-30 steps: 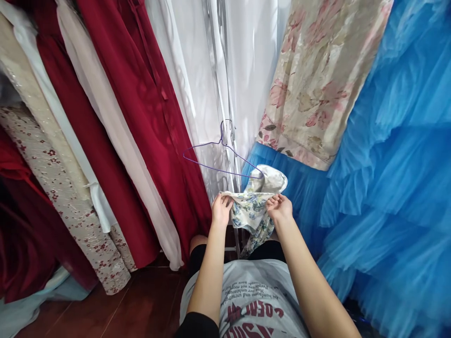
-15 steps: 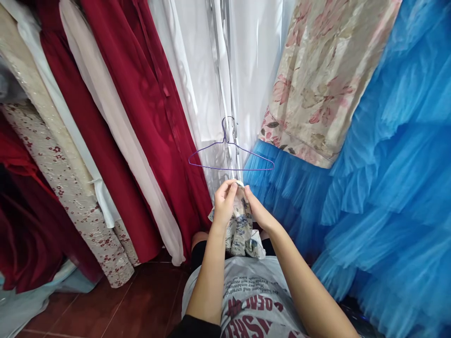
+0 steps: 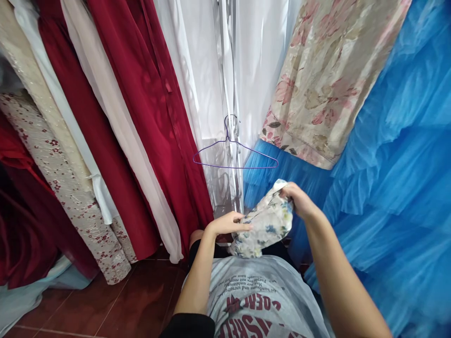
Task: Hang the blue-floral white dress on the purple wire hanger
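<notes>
A small white garment with a blue flower print (image 3: 268,225) is stretched between my two hands in front of my chest. My left hand (image 3: 227,224) pinches its lower left edge, fingers closed on the cloth. My right hand (image 3: 298,199) grips its upper right corner, higher than the left. Just above them a bare purple wire hanger (image 3: 235,157) hangs from a thin metal rack post (image 3: 232,94), with nothing on it.
Long hanging dresses crowd all round: dark red (image 3: 155,108) and cream ones at left, white sheer fabric (image 3: 197,70) behind the post, a floral brocade dress (image 3: 324,80) and a big blue tulle skirt (image 3: 394,178) at right. Brown tiled floor (image 3: 116,305) lies below left.
The garment came off the hanger's right end; my hands met below the hanger, then drew apart, the right hand going up and right and the left dropping.
</notes>
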Demonstrator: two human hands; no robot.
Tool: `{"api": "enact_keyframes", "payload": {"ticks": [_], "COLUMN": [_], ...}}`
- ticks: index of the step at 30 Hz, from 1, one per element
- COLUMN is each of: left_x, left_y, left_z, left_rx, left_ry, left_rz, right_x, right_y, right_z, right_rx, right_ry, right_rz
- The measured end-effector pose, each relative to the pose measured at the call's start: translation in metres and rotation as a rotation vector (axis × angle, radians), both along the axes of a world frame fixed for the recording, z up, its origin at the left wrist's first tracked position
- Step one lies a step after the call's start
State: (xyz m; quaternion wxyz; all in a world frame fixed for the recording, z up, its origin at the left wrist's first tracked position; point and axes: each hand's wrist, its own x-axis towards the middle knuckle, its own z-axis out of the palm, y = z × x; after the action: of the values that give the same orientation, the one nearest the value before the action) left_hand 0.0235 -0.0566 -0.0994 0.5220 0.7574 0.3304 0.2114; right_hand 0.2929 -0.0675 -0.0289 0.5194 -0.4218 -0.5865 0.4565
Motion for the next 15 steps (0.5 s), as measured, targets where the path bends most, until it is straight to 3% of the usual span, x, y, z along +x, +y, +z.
{"api": "enact_keyframes", "payload": {"ticks": [3, 8, 11, 15], "left_x": [-0.005, 0.003, 0.010, 0.008], "left_y": [0.004, 0.002, -0.001, 0.006], "left_z": [0.009, 0.060, 0.086, 0.101], "left_rx": [0.148, 0.535, 0.545, 0.332], "left_ry": [0.014, -0.023, -0.148, -0.478], "left_rz": [0.118, 0.315, 0.318, 0.342], "right_x": [0.032, 0.050, 0.034, 0.001], "right_y": [0.027, 0.096, 0.132, 0.153], "right_z": [0.020, 0.059, 0.073, 0.080], "right_rx": [0.117, 0.183, 0.119, -0.025], "right_ry": [-0.004, 0.015, 0.029, 0.043], "right_rz": [-0.208, -0.438, -0.425, -0.198]}}
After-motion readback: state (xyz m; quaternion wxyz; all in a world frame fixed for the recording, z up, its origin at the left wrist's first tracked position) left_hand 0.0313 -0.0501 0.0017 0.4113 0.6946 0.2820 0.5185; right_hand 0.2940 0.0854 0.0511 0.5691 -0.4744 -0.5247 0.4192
